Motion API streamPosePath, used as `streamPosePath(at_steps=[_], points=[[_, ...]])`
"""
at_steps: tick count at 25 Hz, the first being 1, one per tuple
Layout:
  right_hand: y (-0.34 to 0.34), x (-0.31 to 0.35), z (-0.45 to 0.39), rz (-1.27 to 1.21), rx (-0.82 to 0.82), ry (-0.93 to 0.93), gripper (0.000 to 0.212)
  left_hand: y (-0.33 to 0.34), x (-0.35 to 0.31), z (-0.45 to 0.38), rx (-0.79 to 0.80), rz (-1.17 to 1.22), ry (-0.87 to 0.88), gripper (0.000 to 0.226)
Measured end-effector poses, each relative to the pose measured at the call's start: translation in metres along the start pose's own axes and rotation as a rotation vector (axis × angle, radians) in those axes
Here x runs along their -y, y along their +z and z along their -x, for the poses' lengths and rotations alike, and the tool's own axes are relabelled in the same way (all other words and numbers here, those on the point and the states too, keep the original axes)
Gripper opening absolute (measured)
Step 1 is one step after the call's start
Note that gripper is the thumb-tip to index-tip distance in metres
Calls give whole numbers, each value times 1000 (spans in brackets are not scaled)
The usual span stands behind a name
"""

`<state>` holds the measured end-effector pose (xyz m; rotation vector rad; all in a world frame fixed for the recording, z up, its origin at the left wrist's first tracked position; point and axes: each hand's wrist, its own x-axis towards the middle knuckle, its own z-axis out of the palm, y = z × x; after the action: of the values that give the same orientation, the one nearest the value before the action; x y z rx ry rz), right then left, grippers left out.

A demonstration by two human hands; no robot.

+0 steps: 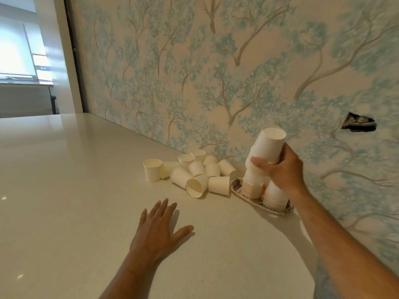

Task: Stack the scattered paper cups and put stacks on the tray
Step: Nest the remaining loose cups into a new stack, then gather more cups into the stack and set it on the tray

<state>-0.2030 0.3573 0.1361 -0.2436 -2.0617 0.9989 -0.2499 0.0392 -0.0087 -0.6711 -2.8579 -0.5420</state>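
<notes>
Our right hand (280, 169) grips an inverted stack (262, 160) of cups near its upper end, thumb on the near side and fingers wrapped round the far side. The grip sits high, which we judge lets the wide lower rims reach the tray without the hand fouling what already stands there. The stack leans slightly left, and its lower end appears to rest on or just above the tray (238, 188); contact cannot be confirmed.

Just right of it a second stack (275, 197) stands inverted on the tray, partly hidden by our wrist. Mouth-down placement gives each stack its broadest footing, in our judgement. The tray is a shallow patterned dish lying against the wall (216, 72), at the right end of the work area.

Our left hand (159, 225) lies flat on the counter (75, 180), fingers spread and straight, holding nothing. We judge it a brace while the right arm reaches.

Left of the tray, loose cups (198, 173) remain in a heap close to the wall, some upright, some on their sides, one lying mouth towards us (195, 187). One upright cup (152, 170) stands at the heap's left edge. Stacking is therefore only partly done.
</notes>
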Motion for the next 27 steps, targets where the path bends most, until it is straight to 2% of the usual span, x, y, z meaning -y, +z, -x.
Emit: streamPosePath(at_steps=[4,8,18,27], points=[[-29,-32,-30,200,-93,106,68,0,2,-2,114,-54,-38,105],[-33,-53,-34,272,-89,198,71,3,4,-3,109,-60,-41,104],[-13,-89,-8,218,-10,399,77,3,6,-4,119,-50,-26,104],[-11,-103,0,167,-31,381,73,5,8,-4,105,-42,-26,103]])
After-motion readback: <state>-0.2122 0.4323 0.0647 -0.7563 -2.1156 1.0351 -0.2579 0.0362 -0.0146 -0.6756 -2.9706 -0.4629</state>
